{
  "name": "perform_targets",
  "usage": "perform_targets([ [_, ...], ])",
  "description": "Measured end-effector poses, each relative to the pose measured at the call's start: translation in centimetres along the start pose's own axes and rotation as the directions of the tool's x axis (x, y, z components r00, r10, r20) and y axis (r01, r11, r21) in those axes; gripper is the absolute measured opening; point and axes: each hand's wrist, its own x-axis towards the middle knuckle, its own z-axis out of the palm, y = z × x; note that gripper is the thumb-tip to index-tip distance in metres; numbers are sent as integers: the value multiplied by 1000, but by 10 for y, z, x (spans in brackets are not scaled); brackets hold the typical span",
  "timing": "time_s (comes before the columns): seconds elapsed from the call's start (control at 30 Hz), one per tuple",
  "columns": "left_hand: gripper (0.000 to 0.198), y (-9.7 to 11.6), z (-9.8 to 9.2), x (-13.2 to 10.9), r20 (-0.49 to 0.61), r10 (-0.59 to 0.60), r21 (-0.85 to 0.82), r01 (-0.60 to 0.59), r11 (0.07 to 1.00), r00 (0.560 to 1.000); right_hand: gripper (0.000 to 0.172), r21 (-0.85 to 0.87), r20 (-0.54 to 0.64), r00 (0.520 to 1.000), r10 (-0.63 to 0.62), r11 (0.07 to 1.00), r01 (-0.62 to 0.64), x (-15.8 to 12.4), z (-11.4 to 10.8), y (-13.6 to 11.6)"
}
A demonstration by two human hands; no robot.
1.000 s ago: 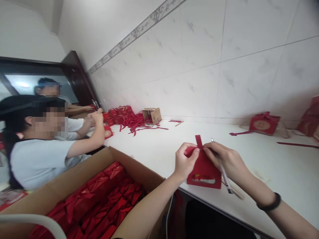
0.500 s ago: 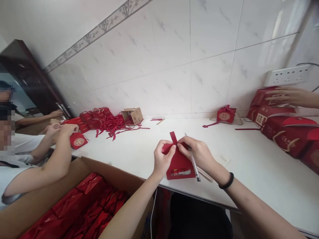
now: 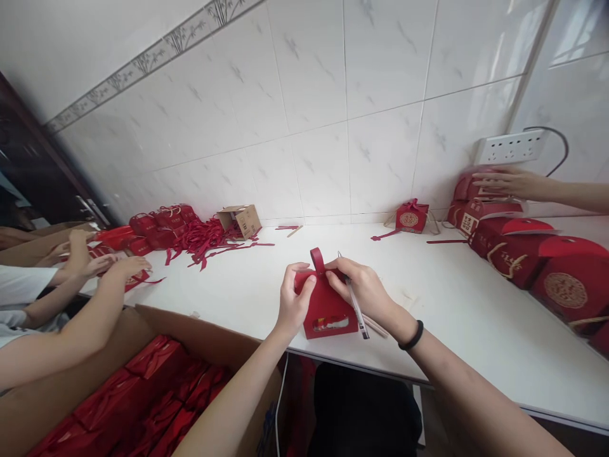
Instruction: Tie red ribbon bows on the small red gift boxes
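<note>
A small red gift box [image 3: 327, 304] with a window in its front stands on the white counter [image 3: 457, 317] near the front edge. My left hand [image 3: 294, 301] pinches the top left of the box, fingers closed on a red ribbon [image 3: 316, 259] that loops up above it. My right hand [image 3: 364, 289] grips the top right of the box and also holds a thin pen-like tool [image 3: 353, 298] that slants down along its palm.
An open cardboard carton [image 3: 157, 381] full of red boxes sits at lower left. Other people's arms [image 3: 76, 317] work at the left by a pile of red ribbons [image 3: 209, 238]. A person's hand [image 3: 507, 181] rests on stacked red boxes [image 3: 528, 251] at right. A finished box [image 3: 412, 217] stands by the wall.
The view has swung right, bringing the right-hand stack and another person's hand into sight. The ribbon end above the box has bent from a straight tab into a loop.
</note>
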Motion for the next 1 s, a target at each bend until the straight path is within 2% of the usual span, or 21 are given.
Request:
perform_targets([
  [0.1, 33, -8, -13, -5, 193, -79, -86, 97, 992, 978, 23, 169, -53, 996, 65, 984, -55, -4, -6, 13],
  [0.17, 31, -13, -24, -7, 326, -109, -57, 134, 989, 939, 28, 243, -157, 975, 158, 963, -117, -12, -12, 32],
  [0.2, 29, -14, -30, -8, 353, -127, -32, 148, 988, 927, 30, 244, -201, 957, 209, 957, -158, -18, -15, 44],
  [0.23, 29, -16, -38, -8, 342, -151, -14, 166, 986, 927, 32, 209, -221, 943, 251, 956, -205, -25, -18, 56],
  [0.27, 31, -16, -46, -7, 298, -183, -13, 196, 980, 937, 32, 127, -186, 943, 278, 958, -257, -33, -21, 68],
  [0.3, 33, -15, -55, -6, 225, -222, -39, 236, 971, 949, 32, 29, -142, 945, 294, 956, -293, -41, -23, 80],
  [0.33, 35, -13, -65, -5, 131, -265, -91, 278, 956, 955, 32, -52, -21, 954, 299, 952, -300, -49, -25, 90],
  [0.37, 36, -11, -77, -3, 29, -312, -164, 312, 936, 950, 31, -144, 23, 940, 340, 932, -334, -55, -25, 100],
  [0.4, 35, -7, -90, -2, -70, -362, -253, 335, 908, 929, 29, -221, 78, 930, 360, 916, -335, -61, -24, 108],
  [0.47, 28, 3, -118, -2, -223, -465, -439, 337, 833, 857, 25, -293, 152, 928, 340, 912, -286, -67, -21, 119],
  [0.57, 13, 17, -161, -12, -344, -601, -623, 305, 721, 721, 21, -306, 191, 949, 250, 934, -184, -70, -12, 126],
  [0.67, 14, 25, -192, -36, -404, -706, -707, 292, 645, 582, 19, -291, 197, 964, 180, 949, -117, -72, -8, 129],
  [0.73, 15, 27, -203, -59, -432, -744, -722, 300, 624, 510, 22, -283, 198, 968, 151, 955, -91, -74, -7, 131],
  [0.8, 18, 27, -209, -82, -429, -765, -725, 323, 609, 481, 28, -290, 182, 973, 140, 954, -83, -75, -7, 135],
  [0.9, 21, 24, -214, -114, -364, -795, -745, 361, 561, 485, 30, -335, 182, 962, 205, 932, -135, -77, -6, 144],
  [1.0, 22, 20, -219, -138, -248, -858, -797, 408, 445, 450, 25, -441, 222, 930, 292, 881, -171, -82, -6, 160],
])
